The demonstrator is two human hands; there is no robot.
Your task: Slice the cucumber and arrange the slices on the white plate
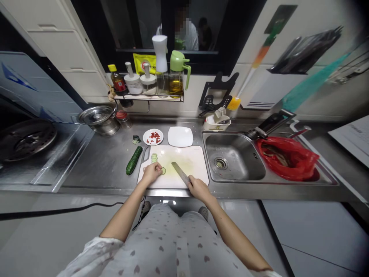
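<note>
My right hand (199,187) is wrapped round the handle of a kitchen knife (180,171), whose blade lies low over the white cutting board (198,161) and points up and left. Over the board's left side, my left hand (152,172) has its fingers drawn together at a thin cucumber slice (163,171). Just beyond those fingers, several cucumber slices (154,157) overlap in a short row. A dark green cucumber (134,160) rests on the steel counter left of the board. Pale wet marks show on the middle of the board.
Behind the board stand a plate (145,139) with chopped red pieces and a white square plate (180,136). Cucumber peelings (136,139) lie nearby. To the right is a sink (236,154), then a red plastic bag (288,161). A steel pot (100,121) stands left, below a condiment shelf (150,97).
</note>
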